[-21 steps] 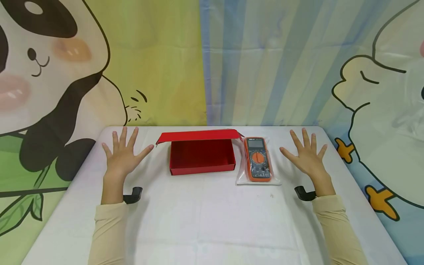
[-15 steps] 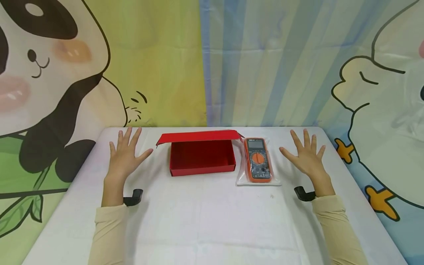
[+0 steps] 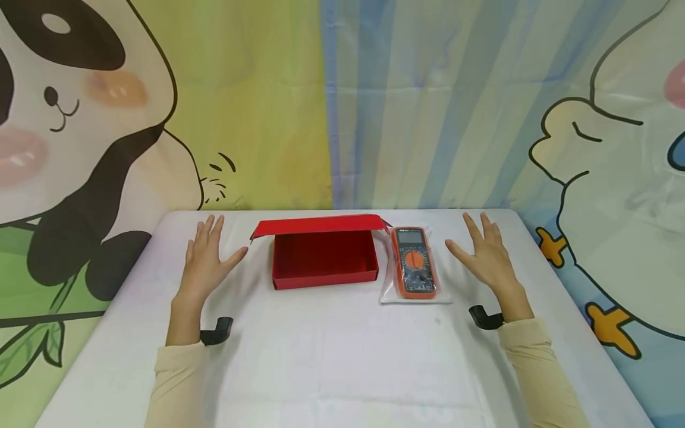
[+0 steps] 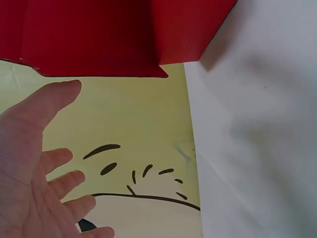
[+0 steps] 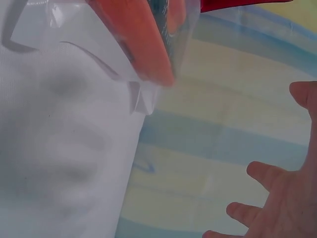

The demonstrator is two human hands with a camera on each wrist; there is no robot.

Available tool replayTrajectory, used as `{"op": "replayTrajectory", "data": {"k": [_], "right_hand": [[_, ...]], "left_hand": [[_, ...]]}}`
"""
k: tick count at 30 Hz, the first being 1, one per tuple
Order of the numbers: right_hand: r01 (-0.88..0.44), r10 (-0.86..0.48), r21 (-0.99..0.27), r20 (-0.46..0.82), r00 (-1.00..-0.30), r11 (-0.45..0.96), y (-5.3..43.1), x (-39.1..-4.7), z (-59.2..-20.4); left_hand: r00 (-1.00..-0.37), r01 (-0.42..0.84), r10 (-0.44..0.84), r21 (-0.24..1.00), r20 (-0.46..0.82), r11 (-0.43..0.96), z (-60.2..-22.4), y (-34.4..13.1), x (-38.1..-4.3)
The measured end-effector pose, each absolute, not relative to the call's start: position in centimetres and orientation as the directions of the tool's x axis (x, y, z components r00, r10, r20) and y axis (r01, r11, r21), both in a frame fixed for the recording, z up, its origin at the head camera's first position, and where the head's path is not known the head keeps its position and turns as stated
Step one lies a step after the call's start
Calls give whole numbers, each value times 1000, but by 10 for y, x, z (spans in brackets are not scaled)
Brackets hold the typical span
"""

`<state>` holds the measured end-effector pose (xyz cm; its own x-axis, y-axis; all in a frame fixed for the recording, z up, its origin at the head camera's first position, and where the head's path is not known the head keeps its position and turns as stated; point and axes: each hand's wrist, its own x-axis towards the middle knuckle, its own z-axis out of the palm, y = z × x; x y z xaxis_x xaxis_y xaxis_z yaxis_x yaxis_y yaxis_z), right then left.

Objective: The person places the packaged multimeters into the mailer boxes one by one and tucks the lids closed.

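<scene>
A red cardboard box (image 3: 325,257) stands toward the back of the table, its lid (image 3: 321,225) raised and its inside facing front. Just right of it lies an orange and dark grey multimeter (image 3: 415,263) in a clear plastic bag (image 3: 389,289). My left hand (image 3: 204,261), fingers straight and thumb spread toward the box, is left of it and holds nothing. In the left wrist view the thumb shows just below the edge of the red box (image 4: 89,37). My right hand (image 3: 486,257) is spread to the right of the multimeter, also holding nothing; the bagged multimeter (image 5: 141,39) appears in the right wrist view.
A white cloth covers the table (image 3: 342,356). Behind it hangs a printed backdrop (image 3: 257,107) with a panda at left and a white cartoon figure at right. Dark wrist camera mounts (image 3: 216,331) stick inward from both wrists.
Both hands have turned, palms more toward each other, with the left fingers drawn closer together. The head view has shifted slightly, so the scene sits a little lower. Box and multimeter stay put.
</scene>
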<state>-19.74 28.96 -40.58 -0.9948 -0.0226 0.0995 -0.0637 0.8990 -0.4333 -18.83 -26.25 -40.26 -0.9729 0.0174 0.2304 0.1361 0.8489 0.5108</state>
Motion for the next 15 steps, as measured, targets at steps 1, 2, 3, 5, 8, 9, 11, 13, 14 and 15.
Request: {"op": "replayTrajectory", "data": {"k": [1, 2, 3, 5, 8, 9, 11, 13, 14, 15], "right_hand": [[-63, -22, -434, 98, -995, 899, 289, -197, -407], [-62, -22, -436, 98, -995, 898, 287, -197, -408], [-62, -21, -441, 96, -995, 895, 286, -196, -409], [-63, -21, -449, 97, -995, 891, 284, -196, -410], [-67, -22, -459, 102, -995, 886, 282, -196, -411], [-68, -22, -461, 103, -994, 885, 281, -196, -411], [-66, -19, -460, 106, -994, 885, 281, -196, -410], [-63, -15, -461, 108, -994, 885, 281, -196, -410], [-63, -13, -462, 110, -994, 885, 281, -196, -410], [-62, -11, -464, 111, -994, 884, 281, -196, -410]], "left_hand": [[-975, 132, 14, 525, 223, 841, -404, -262, -187], [-976, 129, 11, 539, 217, 832, -406, -261, -186], [-978, 123, 7, 551, 209, 825, -407, -261, -185], [-982, 107, -4, 578, 189, 809, -409, -260, -183], [-988, 73, -25, 611, 150, 788, -413, -257, -181], [-991, 57, -32, 621, 132, 782, -414, -256, -181], [-995, 29, -38, 644, 89, 765, -417, -252, -181], [-998, 1, -39, 670, 44, 743, -420, -249, -183], [-999, -11, -36, 682, 22, 731, -423, -247, -183], [-999, -23, -33, 695, 1, 718, -425, -245, -184]]}}
